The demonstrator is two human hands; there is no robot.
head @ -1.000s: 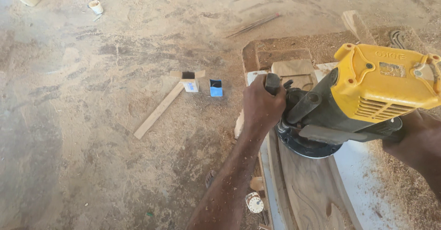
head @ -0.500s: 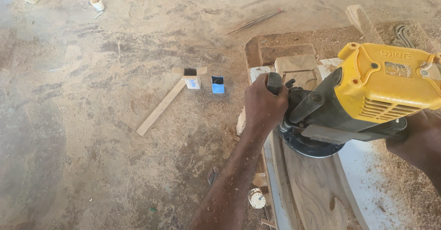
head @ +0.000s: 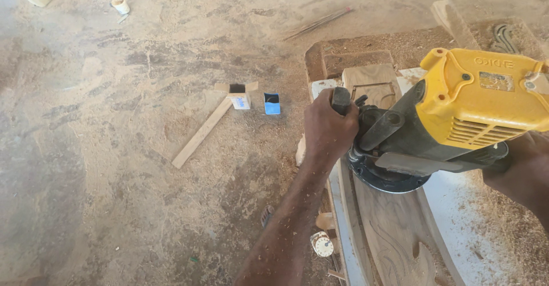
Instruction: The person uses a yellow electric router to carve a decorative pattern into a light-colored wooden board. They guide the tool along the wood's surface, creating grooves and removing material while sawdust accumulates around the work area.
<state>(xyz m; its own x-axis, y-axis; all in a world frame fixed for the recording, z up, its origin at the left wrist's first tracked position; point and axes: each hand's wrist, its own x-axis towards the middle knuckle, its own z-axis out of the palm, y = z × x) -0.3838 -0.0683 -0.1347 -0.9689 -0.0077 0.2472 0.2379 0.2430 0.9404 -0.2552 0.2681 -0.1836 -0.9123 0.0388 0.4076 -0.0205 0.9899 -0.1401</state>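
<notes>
hands on a yellow router [head: 457, 114] over a carved wooden board [head: 394, 229].
left hand [head: 327, 129] has its fingers [head: 337, 114] wrapped tight around the router's black side handle [head: 341, 99]; right hand [head: 523, 169] sits at the far side of the machine, its fingers hidden behind the body, so i cannot tell their grip. just below the left fingers the round black base [head: 389, 177] rests on the board, which lies on the worktop [head: 457, 206]. well out from the left fingers, on the sawdust floor [head: 114, 149], lie a wooden strip [head: 201, 133] and a small blue box [head: 272, 104].
</notes>
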